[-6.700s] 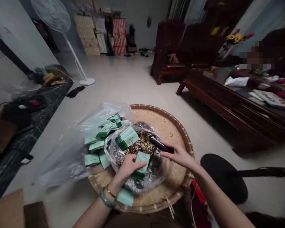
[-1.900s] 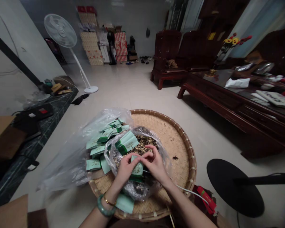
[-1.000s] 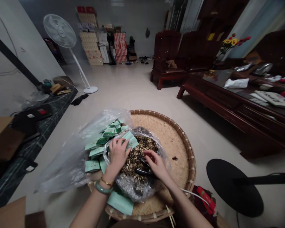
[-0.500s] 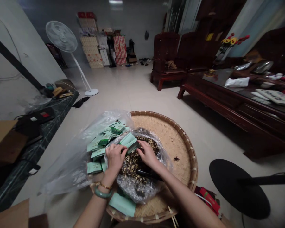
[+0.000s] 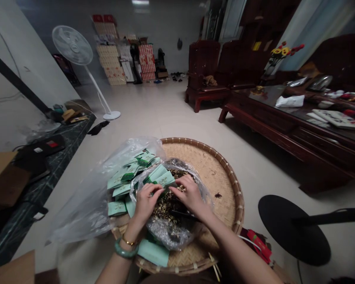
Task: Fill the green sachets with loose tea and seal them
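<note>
One green packet [image 5: 166, 178] between left hand [image 5: 146, 201] and right hand [image 5: 191, 194], slightly beyond; both pinching near edge, dry flakes [image 5: 163, 209] below.

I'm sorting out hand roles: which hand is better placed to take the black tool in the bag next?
Probably the right hand: it's closer to the black tool, which runs partly out of sight beneath it. The left hand is farther off, by the green packets.

Bare left forearm [image 5: 116, 268], thick green bangle [image 5: 124, 252] with a smooth rounded band, slim gold-coloured bracelet [image 5: 129, 242] just beside it toward the left hand [image 5: 146, 201], bare right forearm [image 5: 232, 246] and right hand [image 5: 191, 195], dark brown clothing [image 5: 168, 278] at the near edge
</note>
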Tool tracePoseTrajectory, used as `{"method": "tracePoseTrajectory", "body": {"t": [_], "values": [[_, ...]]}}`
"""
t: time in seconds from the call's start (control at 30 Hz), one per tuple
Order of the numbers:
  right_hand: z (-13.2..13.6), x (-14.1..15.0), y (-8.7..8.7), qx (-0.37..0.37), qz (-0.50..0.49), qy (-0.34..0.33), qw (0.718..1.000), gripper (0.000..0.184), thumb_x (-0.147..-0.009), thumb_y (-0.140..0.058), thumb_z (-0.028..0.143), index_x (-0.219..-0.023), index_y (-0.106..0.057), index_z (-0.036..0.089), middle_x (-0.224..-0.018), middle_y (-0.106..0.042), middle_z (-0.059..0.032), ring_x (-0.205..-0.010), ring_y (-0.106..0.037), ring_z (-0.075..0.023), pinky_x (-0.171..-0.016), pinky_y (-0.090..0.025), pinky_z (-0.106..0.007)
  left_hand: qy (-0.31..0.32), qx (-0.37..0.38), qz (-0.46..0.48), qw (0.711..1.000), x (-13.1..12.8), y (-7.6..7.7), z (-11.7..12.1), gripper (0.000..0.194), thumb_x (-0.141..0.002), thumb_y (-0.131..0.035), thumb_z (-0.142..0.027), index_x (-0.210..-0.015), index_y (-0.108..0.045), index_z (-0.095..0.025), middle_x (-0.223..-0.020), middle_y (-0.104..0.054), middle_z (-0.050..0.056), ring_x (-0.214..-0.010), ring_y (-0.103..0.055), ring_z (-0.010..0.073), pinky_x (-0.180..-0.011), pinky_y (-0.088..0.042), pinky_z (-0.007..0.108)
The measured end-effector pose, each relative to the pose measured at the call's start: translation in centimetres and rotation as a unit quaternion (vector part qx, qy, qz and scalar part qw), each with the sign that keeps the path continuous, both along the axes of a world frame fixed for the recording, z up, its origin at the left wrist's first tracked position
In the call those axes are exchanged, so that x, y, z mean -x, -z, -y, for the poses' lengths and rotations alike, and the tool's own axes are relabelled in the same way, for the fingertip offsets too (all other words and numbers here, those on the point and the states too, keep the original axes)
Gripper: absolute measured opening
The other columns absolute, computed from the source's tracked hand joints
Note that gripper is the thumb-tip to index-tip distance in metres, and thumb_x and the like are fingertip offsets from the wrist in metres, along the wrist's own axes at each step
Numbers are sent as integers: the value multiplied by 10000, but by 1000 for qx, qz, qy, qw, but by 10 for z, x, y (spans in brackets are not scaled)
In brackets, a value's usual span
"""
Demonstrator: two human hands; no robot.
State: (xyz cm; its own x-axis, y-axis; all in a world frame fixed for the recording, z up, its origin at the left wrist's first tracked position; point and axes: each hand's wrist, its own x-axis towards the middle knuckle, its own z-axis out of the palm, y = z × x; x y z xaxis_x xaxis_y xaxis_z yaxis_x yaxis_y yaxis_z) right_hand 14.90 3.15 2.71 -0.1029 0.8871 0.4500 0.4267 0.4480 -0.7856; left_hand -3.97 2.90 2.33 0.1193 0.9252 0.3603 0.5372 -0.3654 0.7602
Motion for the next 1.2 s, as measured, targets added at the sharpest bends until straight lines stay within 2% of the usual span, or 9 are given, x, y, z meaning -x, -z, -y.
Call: {"method": "tracePoseTrajectory", "body": {"t": [0.17, 0.3, 0.5, 0.6, 0.7, 0.77, 0.83, 0.97, 1.2], "values": [[4, -6, -6, 37, 4, -26, 999, 237, -797, -675, 342, -598, -636, 220, -630, -596, -26, -693, -541, -200, -623, -415, -302, 56, -19, -26, 998, 4, 5, 2, 116, -832, -614, -257, -762, -688, -202, -785, -676, 36, -809, -595, 197, -760, -461, 325], [19, -6, -3, 15, 18, -52, 998, 188, -820, -625, 287, -645, -654, 223, -674, -600, -35, -692, -542, -190, -602, -420, -295, 48, -13, -21, 999, 5, 11, 6, 126, -857, -572, -232, -816, -686, -196, -895, -650, 59, -889, -595, 205, -822, -473, 356], [32, -5, 13, 136, -50, -25, 989, 127, -768, -659, 268, -665, -693, 202, -670, -622, -23, -653, -550, -171, -611, -453, -290, 36, -36, 2, 999, -2, 15, 15, 154, -888, -503, -218, -850, -648, -182, -956, -615, 73, -928, -607, 201, -840, -497, 361], [33, -6, 13, 293, -176, -120, 932, 190, -725, -711, 372, -750, -710, 184, -650, -643, 8, -609, -557, -145, -585, -473, -269, 43, -58, -9, 997, -8, 16, 19, 150, -903, -479, -201, -869, -623, -179, -975, -612, 81, -935, -610, 199, -843, -503, 357], [33, -9, 7, 429, -314, -217, 818, 362, -664, -760, 455, -877, -714, 166, -797, -692, -29, -705, -616, -153, -610, -525, -270, 60, -87, -33, 994, -12, 16, 23, 149, -915, -461, -178, -881, -606, -175, -976, -619, 91, -937, -613, 200, -828, -508, 348], [33, -11, 5, 479, -368, -233, 762, 388, -657, -773, 458, -891, -713, 156, -828, -698, -50, -745, -637, -154, -629, -550, -273, 74, -105, -56, 990, -13, 15, 24, 165, -925, -439, -162, -902, -602, -175, -980, -630, 98, -949, -609, 201, -832, -506, 349], [33, -12, 7, 490, -404, -216, 741, 375, -674, -767, 462, -889, -714, 160, -832, -701, -54, -751, -645, -153, -652, -561, -283, 102, -123, -97, 982, -13, 12, 25, 158, -919, -468, -189, -1009, -596, -168, -1050, -637, 118, -1029, -585, 225, -890, -481, 384], [35, -8, 16, 444, -420, -178, 771, 404, -698, -721, 546, -880, -711, 186, -831, -703, -47, -771, -637, -169, -674, -551, -303, 144, -157, -231, 949, -13, 4, 29, 547, -823, -635, -341, -1312, -474, -155, -1304, -567, 157, -1260, -424, 335, -1050, -287, 541], [37, -1, 17, 402, -373, -200, 812, 449, -726, -664, 605, -898, -712, 194, -896, -701, -41, -879, -604, -195, -949, -425, -389, 103, -115, -306, 939, -16, 4, 33, 521, -809, -597, -154, -1321, -502, -190, -1315, -589, 122, -1250, -427, 351, -921, -328, 479]]}}
